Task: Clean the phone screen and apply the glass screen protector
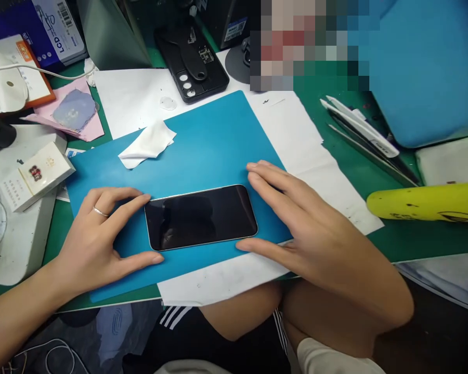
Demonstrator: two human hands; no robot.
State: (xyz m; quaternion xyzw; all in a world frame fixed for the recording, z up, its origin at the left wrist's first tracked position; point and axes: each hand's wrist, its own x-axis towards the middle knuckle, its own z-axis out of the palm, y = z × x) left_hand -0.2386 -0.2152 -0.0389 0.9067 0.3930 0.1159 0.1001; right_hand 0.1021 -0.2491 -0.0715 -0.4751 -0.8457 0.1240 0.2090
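A smartphone (203, 218) with a dark, glossy screen lies face up on a blue mat (203, 143), tilted slightly up to the right. At its left end is my left hand (101, 228), fingers and thumb apart. The index fingertip meets the phone's upper left corner, and the thumb lies just below the lower edge. My right hand (296, 218) is spread beside the phone's right end, with a small gap between hand and phone. A crumpled white cloth (148, 144) rests on the mat behind the phone.
Behind the mat lies a black phone case (191, 59) on white paper (128, 93). A cigarette box (39, 174) stands at left. Tweezers (370, 150) and a yellow-green cylindrical object (425, 202) are at right. The table's front edge runs close to my knees.
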